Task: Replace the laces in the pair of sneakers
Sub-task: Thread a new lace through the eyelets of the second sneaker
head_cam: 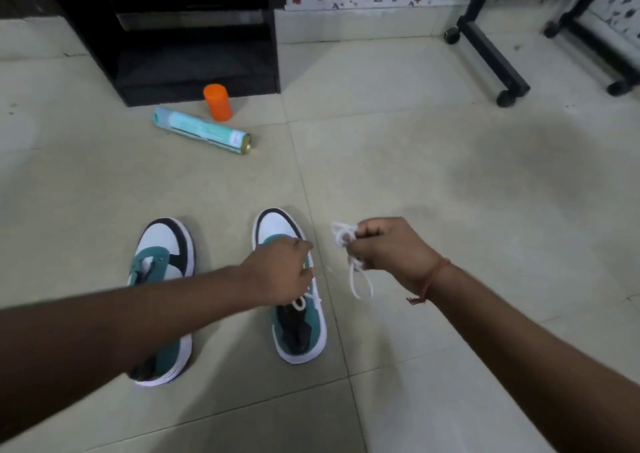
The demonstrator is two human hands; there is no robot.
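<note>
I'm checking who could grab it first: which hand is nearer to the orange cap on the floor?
Left. The left hand rests on the right-side sneaker, below the orange cap; the right hand, gripping a white lace, is farther right.

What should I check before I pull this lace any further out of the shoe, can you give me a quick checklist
1. Right hand has a firm hold on the white lace: ok, fingers are curled round a bunch of it, with a loop hanging below.
2. Left hand steadies the right-side sneaker: ok, it rests on the lacing area.
3. Lace fully out of the eyelets: not ok, some white lace still shows at the tongue.
4. Lace free of knots: cannot tell, the bunch is tangled in the hand.
5. Left-side sneaker already unlaced: ok, no lace shows in its eyelets.
6. Floor beside the shoe free for pulling: ok.
</note>
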